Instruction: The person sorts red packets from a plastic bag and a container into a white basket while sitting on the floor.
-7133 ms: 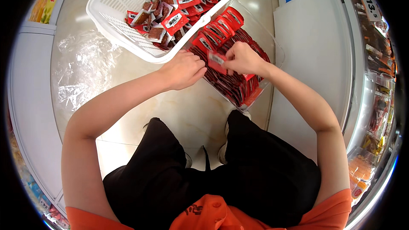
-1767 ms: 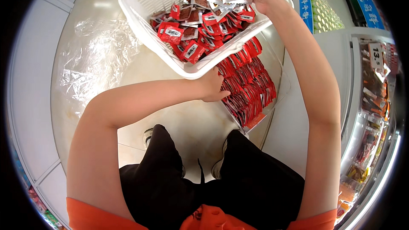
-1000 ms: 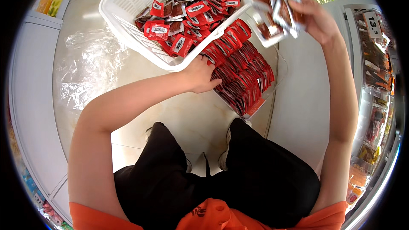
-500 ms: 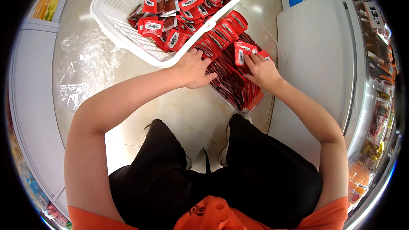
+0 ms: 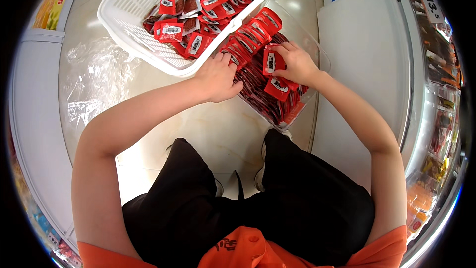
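A clear plastic box point(image 5: 297, 114) on the floor holds tightly packed rows of small red snack packets point(image 5: 258, 32). Over its right side, my right hand point(image 5: 297, 64) pinches a red packet point(image 5: 273, 62) between thumb and fingers. Just below it, another red packet point(image 5: 277, 89) lies loose on top of the rows. My left hand point(image 5: 218, 77) rests at the box's left side, fingertips against the row's end and thumb spread apart. A white plastic basket point(image 5: 134, 39) with a heap of similar packets point(image 5: 213, 7) stands beyond my left hand, partly overlapping the box.
Crumpled clear plastic wrap point(image 5: 96, 77) lies on the floor at the left. A white cabinet point(image 5: 357, 74) stands close on the right, beside shelves of packaged food point(image 5: 441, 134). Another white unit point(image 5: 39, 114) lines the left. My knees point(image 5: 183, 168) frame the floor below.
My right hand has moved slightly up and left, bringing a red packet upright over the rows. A loose packet now shows below it. My left hand stays at the row's end.
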`<state>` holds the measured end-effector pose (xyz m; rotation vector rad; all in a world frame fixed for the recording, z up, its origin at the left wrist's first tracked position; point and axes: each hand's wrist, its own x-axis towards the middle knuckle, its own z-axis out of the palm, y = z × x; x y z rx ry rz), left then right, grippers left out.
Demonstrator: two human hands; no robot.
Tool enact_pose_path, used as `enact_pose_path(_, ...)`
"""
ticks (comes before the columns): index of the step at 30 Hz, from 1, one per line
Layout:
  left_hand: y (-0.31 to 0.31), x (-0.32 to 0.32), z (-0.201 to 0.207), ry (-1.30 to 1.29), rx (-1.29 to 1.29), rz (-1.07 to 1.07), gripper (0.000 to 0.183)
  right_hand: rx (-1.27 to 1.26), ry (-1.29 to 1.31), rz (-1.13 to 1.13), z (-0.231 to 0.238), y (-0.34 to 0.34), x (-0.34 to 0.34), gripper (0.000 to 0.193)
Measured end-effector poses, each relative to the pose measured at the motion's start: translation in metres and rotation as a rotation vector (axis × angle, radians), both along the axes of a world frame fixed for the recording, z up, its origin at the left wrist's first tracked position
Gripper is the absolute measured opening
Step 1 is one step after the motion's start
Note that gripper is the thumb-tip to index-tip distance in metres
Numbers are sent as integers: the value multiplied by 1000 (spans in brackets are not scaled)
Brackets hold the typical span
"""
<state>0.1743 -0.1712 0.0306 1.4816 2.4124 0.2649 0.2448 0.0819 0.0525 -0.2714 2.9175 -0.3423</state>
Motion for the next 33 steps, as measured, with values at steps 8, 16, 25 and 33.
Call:
enact_pose_path(8,-3,-1,-1,15,-32,-23,47,-11,-203,-40,24,-22,-9,16)
enact_pose_path(16,-13,6,23,68,-189,-116,65,-462,-295,-287,20,-58,5,14)
enact_pose_path(25,-11,2,59,-111,-337,-154,57,-861,-512,-799,9,-84,-16,13)
enact_pose_path(33,-8,-9,19,-62,-190,-147,60,-874,-504,-749,-17,-85,-19,15)
